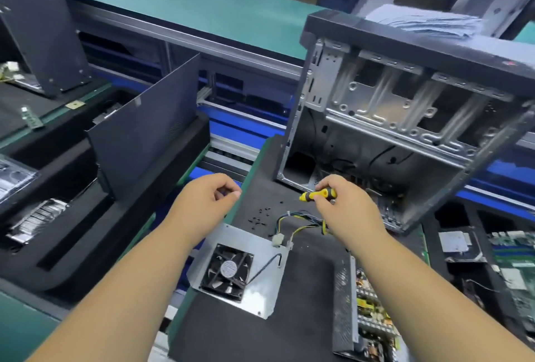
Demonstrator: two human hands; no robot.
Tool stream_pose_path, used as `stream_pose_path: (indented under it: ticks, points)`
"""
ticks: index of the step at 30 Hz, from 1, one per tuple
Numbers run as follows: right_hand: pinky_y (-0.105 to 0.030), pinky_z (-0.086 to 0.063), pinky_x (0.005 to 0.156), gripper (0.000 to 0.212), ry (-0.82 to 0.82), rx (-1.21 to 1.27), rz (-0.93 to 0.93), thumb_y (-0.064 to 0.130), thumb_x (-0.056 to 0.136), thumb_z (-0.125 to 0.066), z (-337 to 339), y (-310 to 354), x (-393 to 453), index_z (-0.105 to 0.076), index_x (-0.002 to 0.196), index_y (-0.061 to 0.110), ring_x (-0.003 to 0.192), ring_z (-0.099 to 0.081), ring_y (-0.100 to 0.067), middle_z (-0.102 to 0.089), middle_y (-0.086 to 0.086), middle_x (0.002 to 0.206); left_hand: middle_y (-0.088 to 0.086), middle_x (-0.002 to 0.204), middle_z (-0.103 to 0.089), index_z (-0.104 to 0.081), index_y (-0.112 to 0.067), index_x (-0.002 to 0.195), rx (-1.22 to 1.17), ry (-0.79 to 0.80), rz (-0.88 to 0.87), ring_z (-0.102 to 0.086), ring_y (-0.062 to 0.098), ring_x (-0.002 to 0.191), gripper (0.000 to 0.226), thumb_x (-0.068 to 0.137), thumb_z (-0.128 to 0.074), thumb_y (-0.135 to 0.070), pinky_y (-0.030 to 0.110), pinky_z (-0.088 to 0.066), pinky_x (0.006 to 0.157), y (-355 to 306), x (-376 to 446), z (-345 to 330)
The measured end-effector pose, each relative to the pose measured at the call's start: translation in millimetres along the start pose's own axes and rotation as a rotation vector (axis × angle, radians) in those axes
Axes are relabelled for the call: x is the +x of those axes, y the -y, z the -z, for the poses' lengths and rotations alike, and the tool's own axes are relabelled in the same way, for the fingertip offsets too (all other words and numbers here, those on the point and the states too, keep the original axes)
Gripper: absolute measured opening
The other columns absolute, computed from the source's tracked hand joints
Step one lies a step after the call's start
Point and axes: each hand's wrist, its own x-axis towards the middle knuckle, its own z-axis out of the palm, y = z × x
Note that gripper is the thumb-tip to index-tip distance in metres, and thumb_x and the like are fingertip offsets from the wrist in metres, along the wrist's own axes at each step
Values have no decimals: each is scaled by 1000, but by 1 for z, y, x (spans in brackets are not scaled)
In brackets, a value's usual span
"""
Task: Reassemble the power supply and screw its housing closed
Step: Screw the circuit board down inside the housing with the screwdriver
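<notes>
- Right hand (344, 205) had its grip wrapped round the yellow-and-black screwdriver (317, 195), held up over the black mat (304, 280), tip not visible.
- Left hand (210, 201) was curled, thumb and forefinger pinched together; it looked like a screw between them, but too small to confirm.
- Landmark: the fan cover plate (260, 283), lying flat on the mat with its fan (228, 270) facing up.
- Power supply body (364, 312) sat open just right of the plate, board exposed, partly cut off at the frame edge. So the housing was not closed yet.
- Loose black screws (259, 215) were scattered just beyond the plate's far edge; wire bundle (304, 222) ran from the plate's far right corner toward the right hand.
- Open PC case (405, 130) stood tilted well beyond the plate.
- My read: picking up screws before the cover is seated was premature. Flip the plate onto the body first, tuck the wires and fan lead inside so nothing gets pinched at the seam.
- Then start each screw by hand and tighten last.
</notes>
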Motion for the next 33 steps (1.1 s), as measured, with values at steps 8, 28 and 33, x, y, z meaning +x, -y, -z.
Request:
stream_pose_path:
  ticks: [8, 28, 33]
  points:
    - [-28, -36, 53, 8, 147, -95, -22, 33, 90, -53, -44, 17, 19, -52, 90, 41, 72, -54, -6, -58, 14, 83, -19, 67, -61, -69, -35, 80, -23, 65, 37, -50, 0, 60, 12, 86, -65, -25, 7, -41, 57, 20, 5, 1]
    - [-21, -41, 49, 12, -20, 378, -45, 26, 87, -62, 20, 24, -1, -64, 89, 38, 52, -46, -4, -60, 6, 70, -9, 88, -71, -69, -38, 91, -389, 120, 259, -67, 1, 77, 23, 93, -56, -18, 25, -46, 73, -2, 6, -20]
    - [-30, -45, 62, 18, -51, 594, -83, 18, 89, -61, 48, 31, -11, -69, 88, 34, 58, -51, -4, -70, 3, 74, 3, 98, -75, -67, -24, 107, -656, 158, 358, -73, 13, 88, 23, 100, -49, -13, 25, -52, 79, -23, 14, -34]
